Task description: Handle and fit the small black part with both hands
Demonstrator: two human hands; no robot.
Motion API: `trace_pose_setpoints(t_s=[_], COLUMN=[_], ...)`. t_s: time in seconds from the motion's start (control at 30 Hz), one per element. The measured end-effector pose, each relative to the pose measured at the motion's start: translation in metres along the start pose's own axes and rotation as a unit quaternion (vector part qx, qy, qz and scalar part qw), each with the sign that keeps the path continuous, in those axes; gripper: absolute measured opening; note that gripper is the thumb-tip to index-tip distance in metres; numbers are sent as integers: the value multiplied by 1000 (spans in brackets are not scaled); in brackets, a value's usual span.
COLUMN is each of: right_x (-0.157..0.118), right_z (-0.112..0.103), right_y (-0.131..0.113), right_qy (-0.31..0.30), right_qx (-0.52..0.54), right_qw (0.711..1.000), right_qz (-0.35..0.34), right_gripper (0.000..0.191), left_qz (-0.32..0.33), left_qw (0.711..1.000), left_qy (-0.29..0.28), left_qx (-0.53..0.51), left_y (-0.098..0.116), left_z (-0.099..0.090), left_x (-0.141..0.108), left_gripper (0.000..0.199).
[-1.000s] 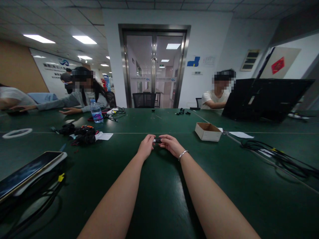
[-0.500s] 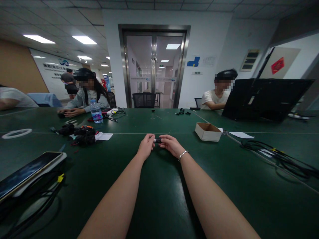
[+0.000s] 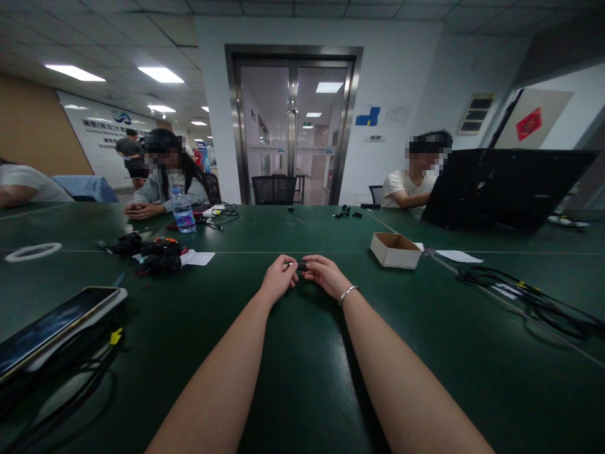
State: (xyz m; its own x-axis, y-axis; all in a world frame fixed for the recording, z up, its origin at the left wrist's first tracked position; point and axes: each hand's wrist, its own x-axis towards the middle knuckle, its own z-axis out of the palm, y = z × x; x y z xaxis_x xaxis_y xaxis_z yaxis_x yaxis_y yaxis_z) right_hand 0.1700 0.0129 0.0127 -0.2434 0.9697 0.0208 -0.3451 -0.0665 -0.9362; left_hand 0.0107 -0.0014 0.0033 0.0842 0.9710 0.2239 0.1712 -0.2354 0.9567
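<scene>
Between my two hands is a small dark, slim piece (image 3: 302,266) with a paler, shiny left end; its exact kind is too small to make out. My left hand (image 3: 280,277) pinches the left end with curled fingers. The fingers of my right hand (image 3: 323,274) close on the right end, and a silver bangle circles that wrist. Both hands are just above or on the green tabletop (image 3: 302,340), with the fingertips nearly meeting. Fingers cover part of the piece.
An open cardboard box (image 3: 394,251) stands to the right, near coiled black cables (image 3: 534,302). At left lie a phone (image 3: 57,328), dark tangled gear (image 3: 158,255) and a water bottle (image 3: 183,211). A large black monitor (image 3: 505,189) partly hides a person across the table.
The shiny left end of the piece is now more covered, as my left fingers have shifted slightly on it. My right hand stays put. Across the table, a person's hands have moved slightly.
</scene>
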Motion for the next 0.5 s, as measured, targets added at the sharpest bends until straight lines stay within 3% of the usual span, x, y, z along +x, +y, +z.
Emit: trace_pose_setpoints(t_s=[0.3,0.5], right_x=[0,-1], right_z=[0,0], right_y=[0,0], right_qy=[-5,-13], right_qx=[-9,-10], right_qw=[1000,1000], right_qz=[0,0], right_gripper=[14,17], left_qz=[-45,-27], left_qw=[993,978], left_qy=[43,37], left_qx=[102,202], left_y=[15,21], left_z=[1,-1], left_x=[-8,-13], left_gripper=[33,47])
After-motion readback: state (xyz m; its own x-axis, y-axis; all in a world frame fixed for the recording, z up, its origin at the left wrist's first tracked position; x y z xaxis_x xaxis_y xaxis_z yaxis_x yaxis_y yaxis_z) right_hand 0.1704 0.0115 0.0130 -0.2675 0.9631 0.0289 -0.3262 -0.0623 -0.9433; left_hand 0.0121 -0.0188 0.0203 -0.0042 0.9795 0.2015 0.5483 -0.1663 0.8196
